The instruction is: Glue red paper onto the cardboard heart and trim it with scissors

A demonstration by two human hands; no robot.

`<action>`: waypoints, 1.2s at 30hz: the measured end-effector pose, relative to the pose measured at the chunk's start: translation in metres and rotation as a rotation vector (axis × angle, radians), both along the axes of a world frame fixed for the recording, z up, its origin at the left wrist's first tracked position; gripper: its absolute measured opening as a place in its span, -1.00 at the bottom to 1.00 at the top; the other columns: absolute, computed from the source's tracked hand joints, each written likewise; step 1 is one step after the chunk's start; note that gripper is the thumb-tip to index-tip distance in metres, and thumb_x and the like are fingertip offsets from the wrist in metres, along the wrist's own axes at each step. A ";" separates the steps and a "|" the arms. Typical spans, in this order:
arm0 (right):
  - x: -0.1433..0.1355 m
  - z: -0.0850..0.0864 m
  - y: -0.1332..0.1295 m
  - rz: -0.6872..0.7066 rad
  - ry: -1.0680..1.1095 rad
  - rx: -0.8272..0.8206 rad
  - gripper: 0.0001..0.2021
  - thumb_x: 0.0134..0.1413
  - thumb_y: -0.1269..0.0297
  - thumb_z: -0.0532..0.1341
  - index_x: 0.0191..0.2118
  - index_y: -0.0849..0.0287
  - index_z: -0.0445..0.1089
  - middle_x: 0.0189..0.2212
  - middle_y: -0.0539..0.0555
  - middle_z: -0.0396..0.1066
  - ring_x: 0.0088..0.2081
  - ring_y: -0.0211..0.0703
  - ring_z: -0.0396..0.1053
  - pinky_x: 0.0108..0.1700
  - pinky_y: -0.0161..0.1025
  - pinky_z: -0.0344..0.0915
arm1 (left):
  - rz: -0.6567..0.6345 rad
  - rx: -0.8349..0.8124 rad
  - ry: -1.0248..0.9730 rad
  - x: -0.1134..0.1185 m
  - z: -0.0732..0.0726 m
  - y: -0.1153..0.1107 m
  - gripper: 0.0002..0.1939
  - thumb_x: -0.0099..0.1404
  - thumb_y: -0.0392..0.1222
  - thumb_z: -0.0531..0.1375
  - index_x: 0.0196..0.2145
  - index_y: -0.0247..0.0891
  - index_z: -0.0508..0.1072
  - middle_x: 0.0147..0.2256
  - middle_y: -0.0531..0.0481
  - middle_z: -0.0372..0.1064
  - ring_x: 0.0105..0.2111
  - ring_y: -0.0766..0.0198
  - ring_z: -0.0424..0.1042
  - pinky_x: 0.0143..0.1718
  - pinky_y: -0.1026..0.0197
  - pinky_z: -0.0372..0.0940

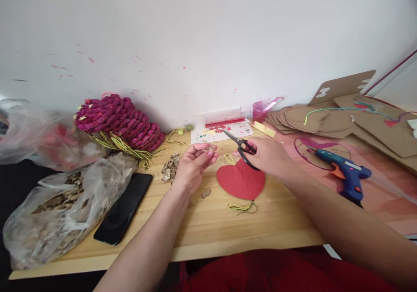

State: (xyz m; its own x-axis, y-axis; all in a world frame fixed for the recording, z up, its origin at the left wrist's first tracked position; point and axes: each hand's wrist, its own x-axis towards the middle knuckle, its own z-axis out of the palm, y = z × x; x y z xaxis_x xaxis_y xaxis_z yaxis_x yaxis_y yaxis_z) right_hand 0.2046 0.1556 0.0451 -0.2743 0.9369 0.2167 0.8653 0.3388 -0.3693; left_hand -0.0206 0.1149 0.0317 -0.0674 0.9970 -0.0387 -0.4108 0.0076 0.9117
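Observation:
Between the fingertips of my left hand (195, 162) is a small tan peanut shell (210, 149). My right hand (269, 155) grips black-handled scissors (241, 144), their blades pointing up and left, apart from the shell. Below the scissors lies a red heart (239, 183) with a yellow cord loop (230, 158) at its top and a yellow-green tassel (243, 207) at its lower tip. A pile of peanut shells (169, 169) sits left of my left hand and partly behind it. One loose shell (206, 193) rests on the wooden table (208, 235).
At left are a plastic bag of shells (65, 214), a black phone (125, 207) and stacked magenta shell-covered pieces (120, 120). Paper with small stars (221, 131) and a pink cup (259, 111) stand behind. A blue glue gun (348, 175) and cardboard cutouts (306, 118) occupy the right.

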 end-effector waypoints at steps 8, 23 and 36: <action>0.010 0.007 0.008 -0.108 -0.192 -0.066 -0.63 0.14 -0.11 0.12 -0.44 0.10 0.34 -0.49 0.10 0.46 -0.44 -0.09 0.32 -0.48 -0.22 -0.04 | -0.062 0.305 1.365 -0.038 0.003 0.007 -0.71 0.17 -0.50 0.15 -0.33 -0.23 0.62 -0.27 -0.04 0.56 -0.30 0.24 0.50 -0.14 0.18 0.37; 0.018 0.005 0.017 -0.211 -0.336 -0.122 -0.58 0.10 -0.14 0.09 -0.33 0.12 0.46 -0.39 0.20 0.53 -0.34 0.05 0.42 -0.44 -0.19 0.01 | -0.176 0.152 1.536 -0.044 0.014 0.004 -0.69 0.28 -0.36 0.16 -0.08 -0.20 0.61 -0.14 -0.09 0.59 -0.15 0.10 0.53 -0.04 0.08 0.36; 0.013 0.012 0.008 -0.147 -0.364 -0.149 -0.64 0.13 -0.05 0.07 -0.35 0.11 0.45 -0.36 0.17 0.53 -0.33 0.03 0.42 -0.46 -0.18 0.01 | -0.366 0.183 1.463 -0.039 0.014 0.004 -0.83 0.25 -0.37 0.18 -0.31 -0.21 0.57 -0.29 0.00 0.53 -0.35 0.28 0.44 -0.26 0.24 0.26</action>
State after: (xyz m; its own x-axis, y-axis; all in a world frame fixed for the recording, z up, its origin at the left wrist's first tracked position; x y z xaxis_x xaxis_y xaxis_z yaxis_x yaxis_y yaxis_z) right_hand 0.2176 0.1640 0.0574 -0.1694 0.9855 -0.0110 0.9835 0.1683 -0.0664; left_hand -0.0592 0.1188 0.0456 0.3091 0.9503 -0.0367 0.8276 -0.2497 0.5027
